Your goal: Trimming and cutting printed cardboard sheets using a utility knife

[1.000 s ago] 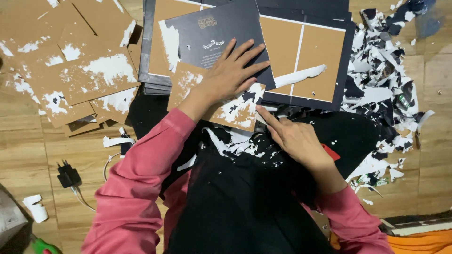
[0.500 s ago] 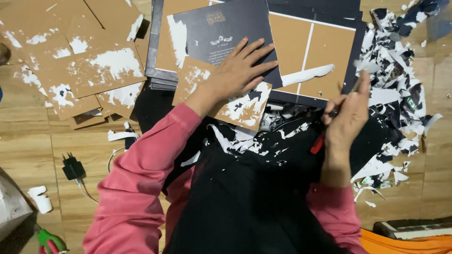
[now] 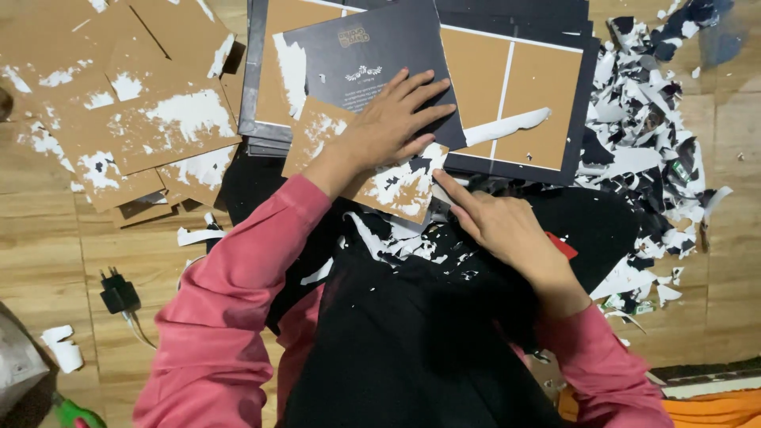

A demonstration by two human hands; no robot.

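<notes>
While the left hand (image 3: 388, 131), fingers spread, presses a half-stripped brown cardboard piece (image 3: 369, 162), the right hand (image 3: 499, 226) scrapes its edge, grip unclear; white patches remain.

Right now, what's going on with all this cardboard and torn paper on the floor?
A person in pink sleeves sits on a wooden floor, stripping paper off cardboard. The left hand presses flat on a brown cardboard piece still patched with white paper. The right hand works at that piece's lower right edge with its fingertips. Under it lies a stack of dark covers. Stripped cardboard pieces lie to the left, and a heap of torn paper scraps to the right.
</notes>
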